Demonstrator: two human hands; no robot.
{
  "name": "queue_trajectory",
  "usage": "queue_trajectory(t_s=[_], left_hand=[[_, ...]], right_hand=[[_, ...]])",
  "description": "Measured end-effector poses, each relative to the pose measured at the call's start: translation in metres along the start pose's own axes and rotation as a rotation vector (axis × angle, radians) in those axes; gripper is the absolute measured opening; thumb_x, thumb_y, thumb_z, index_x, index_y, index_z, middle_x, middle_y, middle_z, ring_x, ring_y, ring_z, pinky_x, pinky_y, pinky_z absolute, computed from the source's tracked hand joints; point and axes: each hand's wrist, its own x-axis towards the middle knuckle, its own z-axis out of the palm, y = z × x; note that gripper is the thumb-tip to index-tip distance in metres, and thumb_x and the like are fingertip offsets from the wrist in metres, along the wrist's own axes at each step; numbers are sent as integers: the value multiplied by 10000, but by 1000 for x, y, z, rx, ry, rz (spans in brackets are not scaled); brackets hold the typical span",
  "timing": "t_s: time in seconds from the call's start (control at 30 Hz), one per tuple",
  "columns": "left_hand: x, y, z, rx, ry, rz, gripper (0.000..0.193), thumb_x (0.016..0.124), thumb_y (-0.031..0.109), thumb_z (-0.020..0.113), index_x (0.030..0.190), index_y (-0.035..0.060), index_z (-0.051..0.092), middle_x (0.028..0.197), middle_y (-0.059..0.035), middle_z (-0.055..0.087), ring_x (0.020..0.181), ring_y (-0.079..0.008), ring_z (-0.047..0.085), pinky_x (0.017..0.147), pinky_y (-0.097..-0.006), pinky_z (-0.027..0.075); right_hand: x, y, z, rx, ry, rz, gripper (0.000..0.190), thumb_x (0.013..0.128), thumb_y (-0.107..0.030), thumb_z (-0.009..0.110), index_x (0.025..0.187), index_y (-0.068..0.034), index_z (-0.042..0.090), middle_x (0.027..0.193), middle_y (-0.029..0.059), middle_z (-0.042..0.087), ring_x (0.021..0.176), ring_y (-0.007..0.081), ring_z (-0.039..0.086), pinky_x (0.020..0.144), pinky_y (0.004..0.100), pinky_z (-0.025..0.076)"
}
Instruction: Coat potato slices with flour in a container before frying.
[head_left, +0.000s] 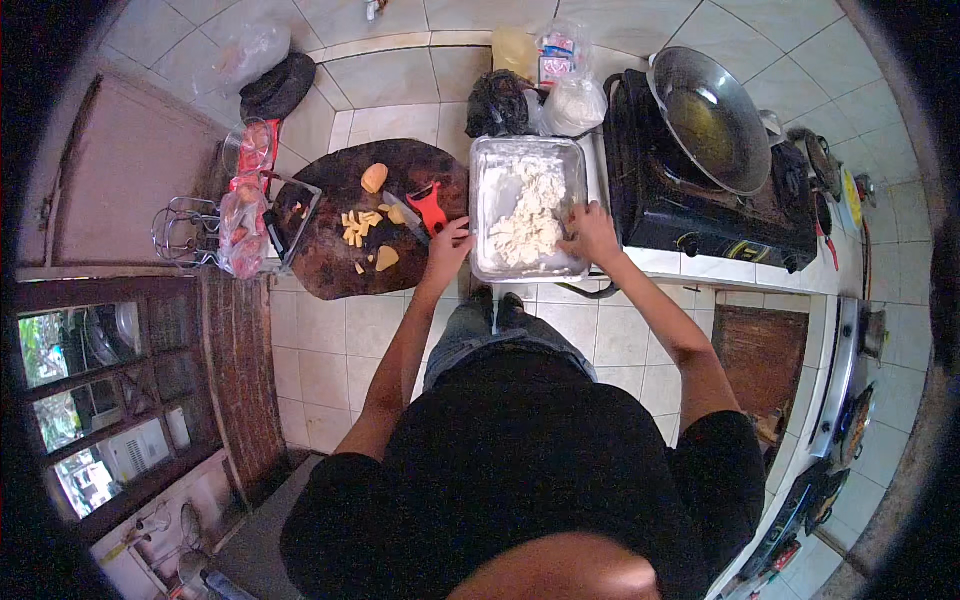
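A clear rectangular container (475, 187) stands before me, holding a lumpy, floury pale dough (525, 214). My left hand (450, 251) grips its left rim near the front corner. Over the right wall reaches my right hand (594, 234), its thumb and fingertips inside at the edge of the dough; whether they pinch any cannot be told. Left of the container lies a dark round wooden chopping board (319, 266). On it are small yellowish cut pieces (358, 225), a larger orange-tan piece (374, 178), a red peeler (429, 208) and a knife (405, 217) beside the peeler.
A black gas stove (645, 217) stands at the right, bearing a wok (712, 124) with some oil. Behind the container sit a black plastic bag (497, 103) and a bag of white powder (574, 105). A wire rack (184, 232) and bagged reddish items (244, 229) are at the left.
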Motion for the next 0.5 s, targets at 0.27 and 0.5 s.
queue_trajectory(t_s=[0.27,0.5], left_hand=[[-4,10,0,-82,-58,-39,417,695,47,594,1086,19,452,844,-107,575,732,-144,554,635,-244,452],[6,-10,7,-197,-30,-40,381,716,67,573,1072,1,454,849,-113,578,700,-144,558,617,-240,449]], right_hand=[[14,39,29,155,185,-92,405,619,-150,625,917,-2,394,850,229,459,773,403,490,668,399,435],[36,27,13,477,35,169,433,659,-310,612,888,40,501,769,231,559,751,351,549,641,363,443]])
